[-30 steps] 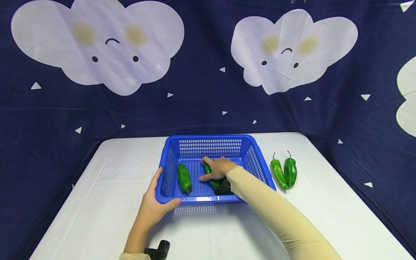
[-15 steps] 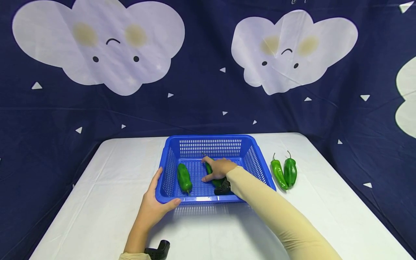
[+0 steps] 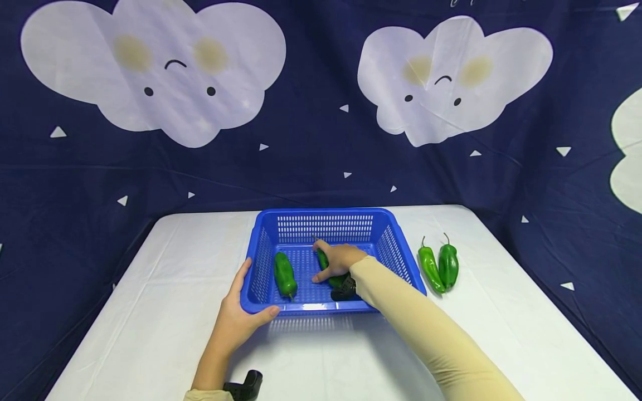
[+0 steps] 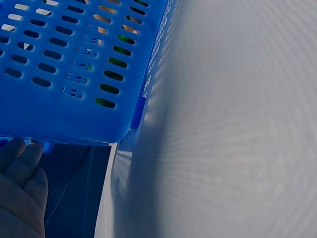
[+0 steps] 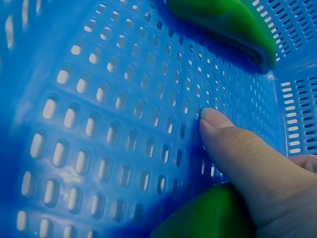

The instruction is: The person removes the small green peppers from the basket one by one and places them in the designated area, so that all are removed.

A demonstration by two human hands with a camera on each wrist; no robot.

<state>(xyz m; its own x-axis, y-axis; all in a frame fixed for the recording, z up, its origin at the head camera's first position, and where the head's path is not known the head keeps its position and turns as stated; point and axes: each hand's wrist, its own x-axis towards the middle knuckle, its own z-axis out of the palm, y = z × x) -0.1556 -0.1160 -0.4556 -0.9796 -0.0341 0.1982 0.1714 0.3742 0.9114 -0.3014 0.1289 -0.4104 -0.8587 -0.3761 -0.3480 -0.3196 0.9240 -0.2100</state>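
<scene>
- While the blue basket (image 3: 321,211) is held by the left hand (image 3: 242,312) (corner between fingers and thumb), a green pepper (image 3: 336,280) inside is straddled by the right hand (image 3: 342,259).
- Picking or placing seems in hand; closure or release seems needed.
- Under those fingers, contact is hidden; grip cannot be told.

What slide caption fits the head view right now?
Left hand gripping a blue basket, right hand around a green pepper inside, another pepper to its left, two more peppers on the white table.
</scene>
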